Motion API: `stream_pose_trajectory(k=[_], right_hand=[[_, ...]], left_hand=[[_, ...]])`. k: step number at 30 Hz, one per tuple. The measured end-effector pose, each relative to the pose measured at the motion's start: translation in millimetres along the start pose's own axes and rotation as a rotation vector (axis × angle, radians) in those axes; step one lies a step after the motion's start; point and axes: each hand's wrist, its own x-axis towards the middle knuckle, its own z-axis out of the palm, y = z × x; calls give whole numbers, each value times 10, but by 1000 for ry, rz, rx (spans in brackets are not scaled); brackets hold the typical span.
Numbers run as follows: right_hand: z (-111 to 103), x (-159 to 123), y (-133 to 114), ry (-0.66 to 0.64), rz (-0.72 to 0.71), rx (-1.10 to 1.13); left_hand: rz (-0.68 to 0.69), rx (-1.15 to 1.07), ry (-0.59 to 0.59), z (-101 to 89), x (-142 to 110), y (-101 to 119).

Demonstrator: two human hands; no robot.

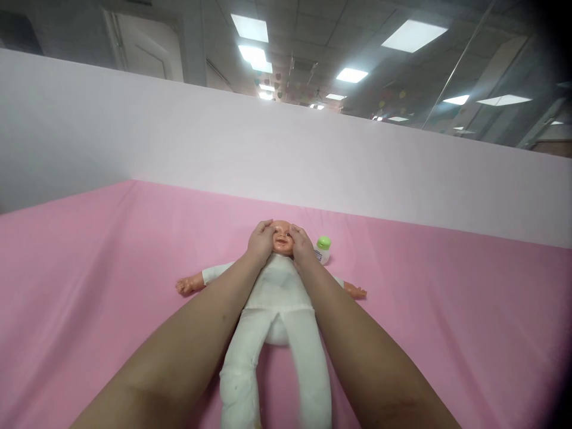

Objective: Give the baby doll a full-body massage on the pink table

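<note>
A baby doll (280,283) with a white cloth body lies on its back on the pink sheet (438,286), arms spread and legs toward me. My left hand (261,241) is against the left side of its head, thumb on the temple. On the other side my right hand (302,243) cups the head the same way, thumb beside the eye. Both hands are curved around the head, with part of the fingers hidden behind it. Just right of my right hand stands a clear bottle (322,250) with a green cap, partly covered by my wrist.
A low white wall (286,155) runs along the far edge of the pink surface. Above it is glass showing ceiling lights (353,75) and a pale door (149,47). The sheet has soft folds at left and right.
</note>
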Motion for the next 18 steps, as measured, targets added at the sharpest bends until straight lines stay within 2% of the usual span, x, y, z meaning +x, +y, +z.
stream_pose_trajectory(k=[8, 12, 15, 18], right_hand=[[-28, -88, -101, -14, 119, 152], [36, -159, -208, -45, 135, 185], [101, -203, -282, -45, 114, 81], [131, -214, -313, 9, 72, -63]], left_hand=[[-97, -120, -39, -25, -120, 163], [-81, -134, -32, -25, -171, 214], [-51, -126, -50, -24, -191, 207], [-30, -95, -54, -16, -174, 173]])
